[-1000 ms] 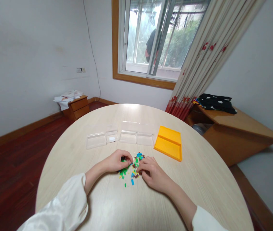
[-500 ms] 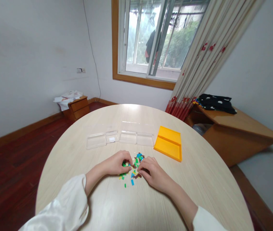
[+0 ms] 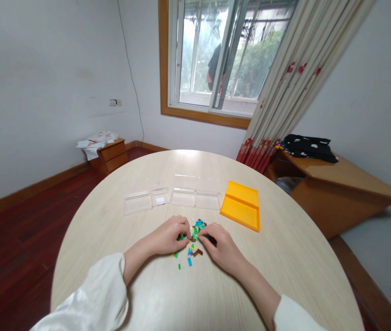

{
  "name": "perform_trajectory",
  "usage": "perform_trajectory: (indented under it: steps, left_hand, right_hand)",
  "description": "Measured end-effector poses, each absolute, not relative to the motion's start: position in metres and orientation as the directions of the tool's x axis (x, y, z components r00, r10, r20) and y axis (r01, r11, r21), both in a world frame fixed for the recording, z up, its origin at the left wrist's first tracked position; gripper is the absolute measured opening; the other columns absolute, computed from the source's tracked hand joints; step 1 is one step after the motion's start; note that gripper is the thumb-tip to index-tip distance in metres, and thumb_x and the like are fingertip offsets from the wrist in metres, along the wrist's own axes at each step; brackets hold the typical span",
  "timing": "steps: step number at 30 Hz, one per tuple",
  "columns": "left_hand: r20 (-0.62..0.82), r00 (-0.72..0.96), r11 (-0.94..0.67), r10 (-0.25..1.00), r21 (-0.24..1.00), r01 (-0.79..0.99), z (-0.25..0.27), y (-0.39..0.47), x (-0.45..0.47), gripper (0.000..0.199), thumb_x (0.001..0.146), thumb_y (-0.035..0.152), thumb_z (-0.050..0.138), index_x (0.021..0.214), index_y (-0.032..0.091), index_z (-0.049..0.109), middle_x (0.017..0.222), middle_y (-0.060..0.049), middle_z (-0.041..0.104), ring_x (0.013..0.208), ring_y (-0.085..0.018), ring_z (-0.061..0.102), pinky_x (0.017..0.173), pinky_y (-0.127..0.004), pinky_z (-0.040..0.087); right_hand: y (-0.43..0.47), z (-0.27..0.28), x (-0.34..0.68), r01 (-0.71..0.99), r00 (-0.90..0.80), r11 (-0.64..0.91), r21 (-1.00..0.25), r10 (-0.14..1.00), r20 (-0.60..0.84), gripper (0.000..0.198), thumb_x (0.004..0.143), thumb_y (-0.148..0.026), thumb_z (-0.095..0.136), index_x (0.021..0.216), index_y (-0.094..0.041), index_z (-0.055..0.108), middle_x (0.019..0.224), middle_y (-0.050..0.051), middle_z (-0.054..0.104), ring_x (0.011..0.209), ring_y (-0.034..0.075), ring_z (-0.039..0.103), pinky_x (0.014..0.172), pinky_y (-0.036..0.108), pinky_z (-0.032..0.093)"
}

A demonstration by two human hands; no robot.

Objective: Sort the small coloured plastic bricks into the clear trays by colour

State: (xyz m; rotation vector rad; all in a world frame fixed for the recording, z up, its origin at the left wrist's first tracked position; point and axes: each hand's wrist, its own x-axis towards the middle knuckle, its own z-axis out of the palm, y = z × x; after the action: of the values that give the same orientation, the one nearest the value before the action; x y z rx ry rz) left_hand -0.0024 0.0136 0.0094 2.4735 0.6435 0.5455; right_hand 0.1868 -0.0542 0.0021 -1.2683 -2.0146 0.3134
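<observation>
On a round, pale wood table (image 3: 167,299), a row of shallow clear boxes (image 3: 138,202) lies beyond a person's two hands, their bottoms showing the wood grain through the plastic; a white patch (image 3: 160,201) sits in the smallest. Faint clear edges show behind them, too indistinct to make out. To their right is a yellow tray (image 3: 239,212) with two shallow sections, its yellow floor showing in both. Nearer the person, between the hands, is a loose heap of tiny pieces (image 3: 195,233) in green, blue, brown and yellow, with a blue piece (image 3: 189,261) and a green piece (image 3: 179,266) apart at the near side. The left hand (image 3: 178,234) curls over the heap's left part, hiding some of it; the right hand (image 3: 219,243) is at its right edge. On both, fingers bend toward the thumb; whether they pinch anything cannot be told. Beyond the table are a window (image 3: 198,59) and a curtain (image 3: 278,96).
</observation>
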Motion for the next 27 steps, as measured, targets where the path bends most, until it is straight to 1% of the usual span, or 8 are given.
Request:
perform_trajectory:
  steps: [5, 9, 11, 15, 18, 21, 24, 27]
  left_hand:
    - [0.252, 0.799, -0.733, 0.546, 0.605, 0.311, 0.011, 0.013, -0.002, 0.009, 0.074, 0.012, 0.056, 0.074, 0.016, 0.064, 0.086, -0.004, 0.060, 0.086, -0.016, 0.053, 0.082, -0.028, 0.039]
    - [0.280, 0.780, -0.715, 0.560, 0.638, 0.285, 0.009, 0.014, -0.001, 0.009, 0.075, 0.014, 0.055, 0.073, 0.016, 0.063, 0.083, -0.004, 0.061, 0.084, -0.016, 0.054, 0.082, -0.029, 0.040]
    - [0.283, 0.760, -0.693, 0.585, 0.662, 0.286, 0.008, 0.015, 0.000, 0.009, 0.075, 0.013, 0.054, 0.071, 0.016, 0.062, 0.079, -0.003, 0.061, 0.080, -0.015, 0.054, 0.078, -0.028, 0.041]
    - [0.231, 0.680, -0.578, 0.696, 0.742, 0.339, 0.005, 0.016, 0.001, 0.008, 0.073, 0.013, 0.053, 0.072, 0.014, 0.061, 0.070, -0.001, 0.059, 0.066, -0.011, 0.051, 0.064, -0.022, 0.041]
    - [0.203, 0.655, -0.522, 0.728, 0.784, 0.336, 0.003, 0.017, 0.001, 0.010, 0.072, 0.014, 0.052, 0.072, 0.013, 0.061, 0.066, 0.000, 0.058, 0.061, -0.010, 0.048, 0.059, -0.020, 0.039]
    - [0.227, 0.638, -0.522, 0.736, 0.790, 0.321, 0.002, 0.017, 0.002, 0.010, 0.072, 0.014, 0.051, 0.072, 0.013, 0.061, 0.067, 0.000, 0.057, 0.060, -0.009, 0.046, 0.058, -0.020, 0.038]
    - [0.236, 0.613, -0.510, 0.754, 0.798, 0.320, 0.003, 0.018, 0.003, 0.010, 0.073, 0.016, 0.051, 0.074, 0.013, 0.061, 0.065, 0.001, 0.055, 0.059, -0.009, 0.045, 0.057, -0.020, 0.037]
    - [0.212, 0.594, -0.467, 0.776, 0.826, 0.316, 0.004, 0.018, 0.003, 0.012, 0.076, 0.020, 0.052, 0.080, 0.013, 0.060, 0.064, 0.001, 0.055, 0.059, -0.010, 0.047, 0.057, -0.021, 0.038]
  right_hand:
    - [-0.054, 0.003, 0.187, 0.688, -0.210, 0.468, -0.554, 0.860, 0.466, 0.011, 0.084, -0.017, 0.052, 0.077, -0.020, 0.060, 0.075, 0.004, 0.064, 0.075, 0.018, 0.058, 0.069, 0.032, 0.047]
    - [-0.052, 0.004, 0.190, 0.695, -0.145, 0.464, -0.549, 0.839, 0.525, 0.010, 0.083, -0.019, 0.052, 0.077, -0.020, 0.061, 0.074, 0.004, 0.065, 0.073, 0.018, 0.059, 0.067, 0.032, 0.048]
    - [-0.050, 0.004, 0.192, 0.696, -0.113, 0.465, -0.547, 0.823, 0.557, 0.011, 0.083, -0.018, 0.052, 0.076, -0.020, 0.060, 0.074, 0.004, 0.065, 0.073, 0.018, 0.059, 0.066, 0.032, 0.048]
    - [-0.044, 0.005, 0.206, 0.736, -0.002, 0.432, -0.521, 0.771, 0.637, 0.010, 0.082, -0.019, 0.050, 0.077, -0.021, 0.059, 0.075, 0.005, 0.065, 0.074, 0.019, 0.058, 0.067, 0.033, 0.047]
    - [-0.038, 0.003, 0.226, 0.785, 0.098, 0.374, -0.494, 0.712, 0.695, 0.010, 0.082, -0.020, 0.050, 0.078, -0.020, 0.059, 0.077, 0.005, 0.065, 0.077, 0.020, 0.058, 0.071, 0.035, 0.046]
    - [-0.031, 0.000, 0.249, 0.820, 0.186, 0.307, -0.484, 0.656, 0.731, 0.009, 0.081, -0.022, 0.052, 0.077, -0.019, 0.059, 0.078, 0.006, 0.064, 0.077, 0.021, 0.058, 0.073, 0.036, 0.045]
    - [-0.026, -0.005, 0.266, 0.845, 0.251, 0.231, -0.483, 0.626, 0.738, 0.011, 0.081, -0.024, 0.051, 0.077, -0.019, 0.059, 0.078, 0.006, 0.063, 0.079, 0.021, 0.057, 0.077, 0.038, 0.044]
    - [-0.023, -0.007, 0.272, 0.874, 0.327, 0.113, -0.473, 0.583, 0.744, 0.017, 0.081, -0.028, 0.050, 0.087, -0.017, 0.061, 0.089, 0.010, 0.060, 0.089, 0.025, 0.052, 0.083, 0.044, 0.040]
